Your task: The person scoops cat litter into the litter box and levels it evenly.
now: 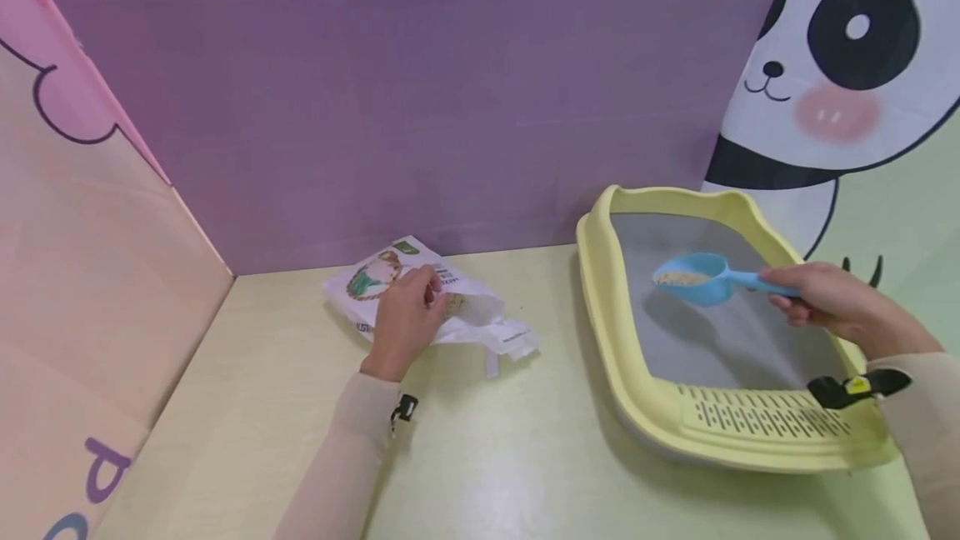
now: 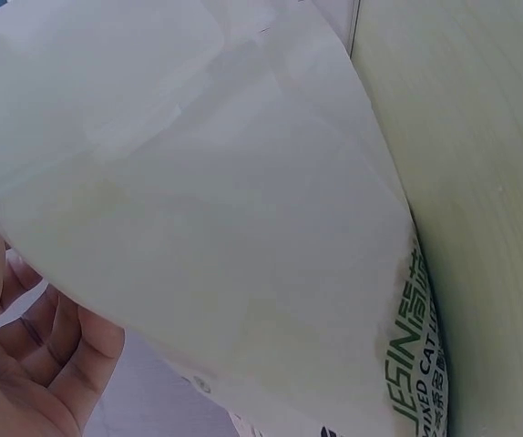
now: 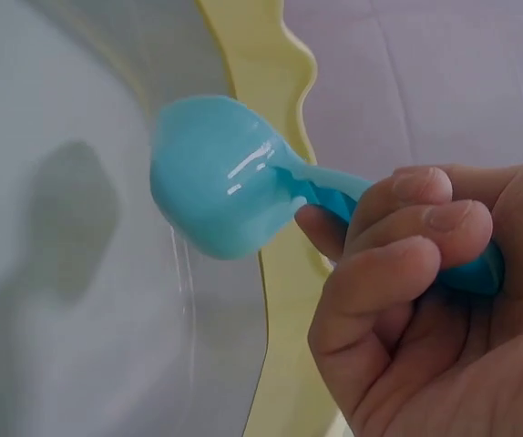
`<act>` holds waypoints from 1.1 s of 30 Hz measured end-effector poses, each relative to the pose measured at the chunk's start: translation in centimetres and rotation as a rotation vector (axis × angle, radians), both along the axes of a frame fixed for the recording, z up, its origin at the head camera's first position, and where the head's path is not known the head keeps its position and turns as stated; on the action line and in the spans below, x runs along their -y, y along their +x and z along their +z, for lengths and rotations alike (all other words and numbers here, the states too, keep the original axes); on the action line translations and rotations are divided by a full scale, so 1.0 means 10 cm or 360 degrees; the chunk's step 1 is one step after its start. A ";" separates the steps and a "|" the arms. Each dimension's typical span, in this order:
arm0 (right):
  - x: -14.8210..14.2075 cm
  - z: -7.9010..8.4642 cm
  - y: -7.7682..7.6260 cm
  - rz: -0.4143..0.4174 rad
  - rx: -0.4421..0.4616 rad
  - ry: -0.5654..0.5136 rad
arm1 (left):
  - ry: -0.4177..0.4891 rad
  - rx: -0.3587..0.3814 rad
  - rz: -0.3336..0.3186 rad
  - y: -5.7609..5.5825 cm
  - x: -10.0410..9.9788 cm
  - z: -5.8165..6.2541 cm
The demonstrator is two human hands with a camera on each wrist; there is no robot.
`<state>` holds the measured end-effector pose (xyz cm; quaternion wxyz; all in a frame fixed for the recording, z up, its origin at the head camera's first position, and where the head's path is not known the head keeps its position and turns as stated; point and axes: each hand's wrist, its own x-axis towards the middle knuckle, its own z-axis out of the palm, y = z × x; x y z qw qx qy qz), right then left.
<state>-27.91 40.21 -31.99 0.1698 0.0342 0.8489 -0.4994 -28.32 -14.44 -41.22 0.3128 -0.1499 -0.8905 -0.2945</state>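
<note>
My right hand (image 1: 828,298) grips the handle of a light-blue scoop (image 1: 705,283), its fingers curled round it in the right wrist view. Pale granules lie in the scoop's bowl, which hangs over the inside of a yellow-rimmed litter box (image 1: 600,307). To the left, my left hand (image 1: 408,319) pinches the edge of a white cat litter bag (image 1: 375,273) by its torn opening. Granules show inside the mouth of the bag, which lies on the table. In the left wrist view, the bag's raised flap (image 2: 225,200) hides part of the fingers.
The litter box has a grey inner base (image 1: 675,348) and a slotted front ledge (image 1: 765,415). A pale wooden table (image 1: 465,457) carries both box and bag. Behind stands a purple backdrop (image 1: 412,107), with a panda print (image 1: 832,107) at right and a pink panel at left.
</note>
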 end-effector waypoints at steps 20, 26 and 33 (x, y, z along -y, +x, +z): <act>0.03 -0.09 -0.06 0.0175 0.0029 0.0324 | -0.0029 0.0062 -0.0004 -0.03 -0.01 -0.01; 0.02 -0.10 -0.06 0.0170 0.0013 0.0352 | -0.0028 0.0088 0.0006 -0.02 -0.01 0.00; 0.02 -0.10 -0.06 0.0177 -0.0005 0.0459 | -0.0018 0.0093 0.0003 -0.01 -0.01 0.00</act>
